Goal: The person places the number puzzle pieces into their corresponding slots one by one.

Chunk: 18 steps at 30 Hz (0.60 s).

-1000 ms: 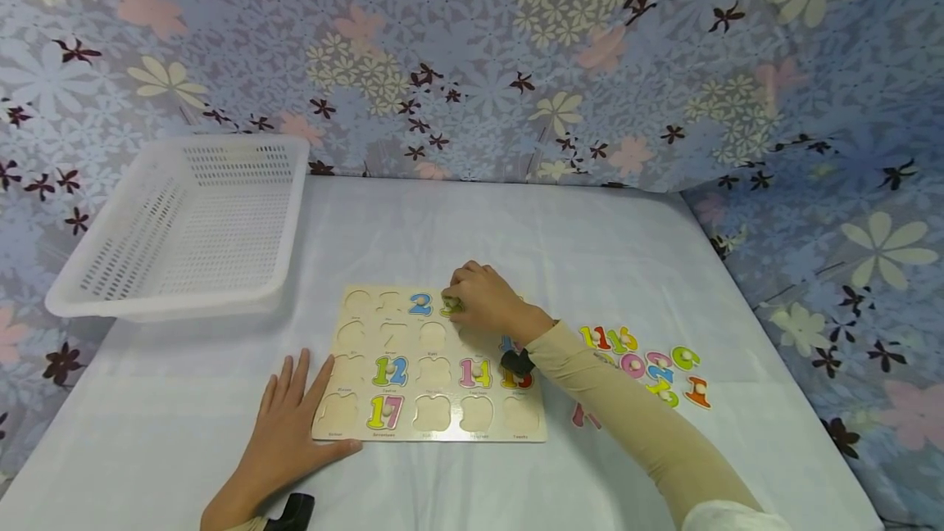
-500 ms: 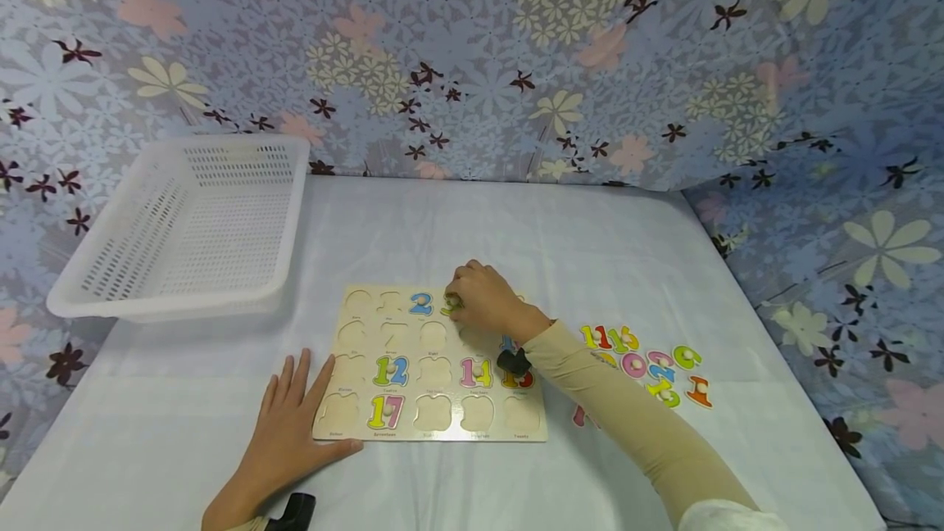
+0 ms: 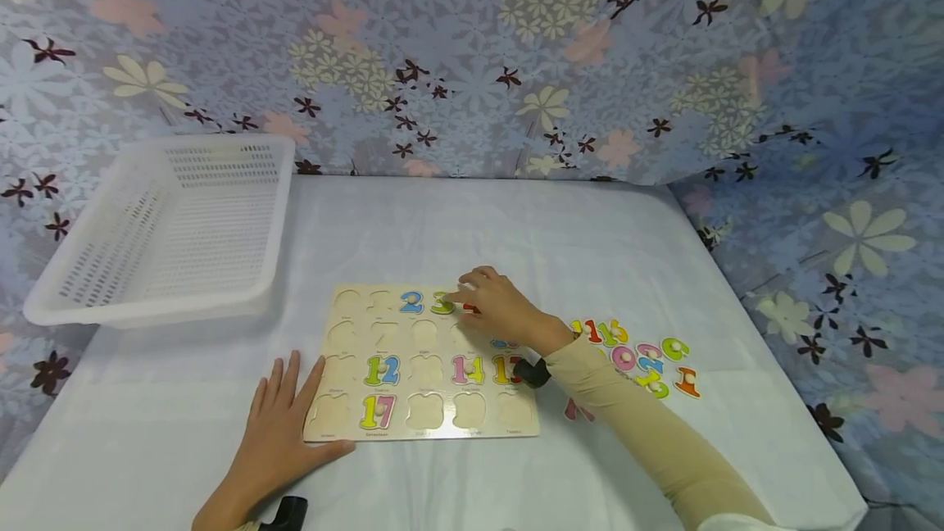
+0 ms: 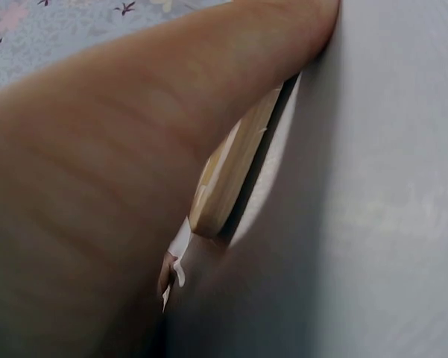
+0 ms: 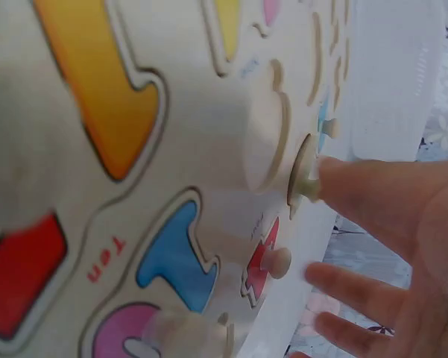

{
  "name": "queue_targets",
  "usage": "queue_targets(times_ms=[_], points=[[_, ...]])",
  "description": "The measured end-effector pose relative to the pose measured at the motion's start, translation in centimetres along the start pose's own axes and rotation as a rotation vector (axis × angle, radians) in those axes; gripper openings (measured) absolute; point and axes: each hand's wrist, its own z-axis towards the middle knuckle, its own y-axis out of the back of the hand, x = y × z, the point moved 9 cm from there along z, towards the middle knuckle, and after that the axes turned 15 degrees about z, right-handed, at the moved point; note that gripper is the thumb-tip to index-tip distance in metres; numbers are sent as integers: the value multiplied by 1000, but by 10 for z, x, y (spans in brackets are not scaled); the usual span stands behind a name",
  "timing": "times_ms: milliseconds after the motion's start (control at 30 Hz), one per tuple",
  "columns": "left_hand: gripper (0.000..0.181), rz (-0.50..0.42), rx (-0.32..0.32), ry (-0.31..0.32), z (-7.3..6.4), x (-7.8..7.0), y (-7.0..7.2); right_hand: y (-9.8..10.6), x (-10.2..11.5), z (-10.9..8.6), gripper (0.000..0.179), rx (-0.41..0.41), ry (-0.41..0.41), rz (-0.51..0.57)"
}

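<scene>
My right hand (image 3: 509, 310) is over the top row of a wooden number puzzle board (image 3: 447, 375), its fingers spread. One fingertip touches the knob of the green 3 piece (image 3: 442, 303), which sits at its slot; in the right wrist view the green piece (image 5: 302, 175) stands slightly tilted. A blue 2 (image 3: 410, 302) lies left of it, and a red piece (image 5: 259, 265) with a round knob lies on its other side. My left hand (image 3: 276, 424) rests flat, fingers spread, at the board's left edge. Its thumb lies along the near left corner.
Right of the board lie several loose number pieces, among them a pink 0 (image 3: 623, 359) and an orange 1 (image 3: 688, 383), partly covered by my right forearm. A white perforated basket (image 3: 147, 318) stands at the back left. Pieces 12 (image 3: 382, 370), 14 (image 3: 468, 370) and 17 (image 3: 378, 412) fill slots.
My right fingers have loosened from the green 3 and spread apart, the hand drawing slightly right, so more of the 3 and the red piece show. My left hand stays at the board.
</scene>
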Motion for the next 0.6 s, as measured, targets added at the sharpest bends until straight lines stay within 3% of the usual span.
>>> queue_targets(times_ms=[367, 600], points=[[113, 5, 25, 2, 1, -1, -2, -5, 3, 6, 28, 0, 8, 2], [114, 1, 39, 13, 0, 1, -1, 13, -10, -16, 41, -86, -27, 15]])
